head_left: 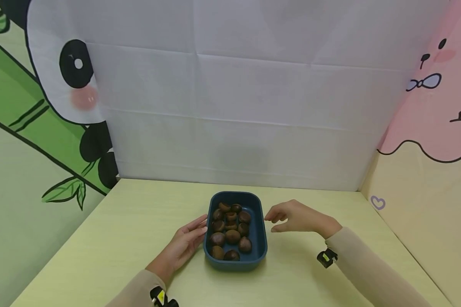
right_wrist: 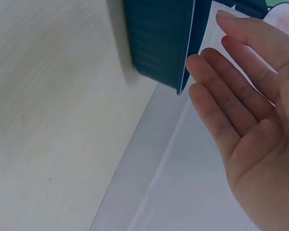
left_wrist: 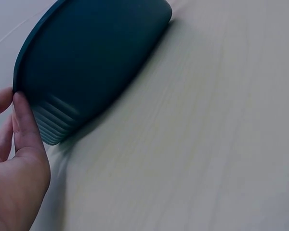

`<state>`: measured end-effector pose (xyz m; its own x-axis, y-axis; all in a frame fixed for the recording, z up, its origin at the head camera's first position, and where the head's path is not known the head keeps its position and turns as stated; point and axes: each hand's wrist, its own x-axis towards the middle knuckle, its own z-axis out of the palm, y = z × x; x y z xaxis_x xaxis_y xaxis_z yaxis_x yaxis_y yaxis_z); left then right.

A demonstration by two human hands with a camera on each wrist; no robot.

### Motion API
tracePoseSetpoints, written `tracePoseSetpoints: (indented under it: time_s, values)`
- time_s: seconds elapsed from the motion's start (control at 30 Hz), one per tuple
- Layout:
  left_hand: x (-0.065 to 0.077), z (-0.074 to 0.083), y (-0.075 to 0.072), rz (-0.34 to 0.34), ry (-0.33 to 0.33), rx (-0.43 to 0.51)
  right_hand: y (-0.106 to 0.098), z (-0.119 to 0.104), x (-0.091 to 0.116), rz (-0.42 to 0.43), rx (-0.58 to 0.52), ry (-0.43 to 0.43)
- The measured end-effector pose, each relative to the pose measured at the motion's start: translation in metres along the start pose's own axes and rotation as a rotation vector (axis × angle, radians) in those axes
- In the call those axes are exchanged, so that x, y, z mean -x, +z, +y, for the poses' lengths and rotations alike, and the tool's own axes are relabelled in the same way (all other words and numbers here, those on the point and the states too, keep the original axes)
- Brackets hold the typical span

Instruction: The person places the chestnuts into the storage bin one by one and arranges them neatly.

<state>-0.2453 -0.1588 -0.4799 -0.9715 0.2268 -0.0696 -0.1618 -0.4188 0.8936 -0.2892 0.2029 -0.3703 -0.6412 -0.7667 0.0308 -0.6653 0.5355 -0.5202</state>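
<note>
A dark blue rectangular container (head_left: 258, 238) sits on the table. Inside it lie several brown chestnuts (head_left: 232, 236), some looking like cut or hollow pieces toward the back. My left hand (head_left: 180, 247) is at the container's left side, its fairly straight fingertips touching the wall near the rim; in the left wrist view the container's ribbed outer wall (left_wrist: 86, 62) rises beside the fingers. To the right of the container, my right hand (head_left: 297, 218) hovers just off the rim, fingers loosely bent and nothing in them. The right wrist view shows its palm and relaxed fingers beside the container (right_wrist: 159, 43).
The pale yellow table (head_left: 146, 213) spreads around the container. A white cloth (head_left: 230, 106) hangs behind its far edge. Side panels with a panda and bamboo drawing (head_left: 61, 128) and a pink cartoon animal (head_left: 438, 111) stand left and right.
</note>
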Motion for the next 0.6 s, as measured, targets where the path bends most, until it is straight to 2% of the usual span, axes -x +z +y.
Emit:
tracePoseSetpoints:
  time_s: [0.23, 0.6]
  values:
    - [-0.002, -0.001, 0.001, -0.04, 0.017, -0.023, -0.004, 0.013, 0.026, 0.072, -0.004, 0.044]
    - [0.0, 0.007, -0.001, -0.037, -0.022, -0.047, 0.005, 0.035, 0.058, 0.164, -0.05, 0.086]
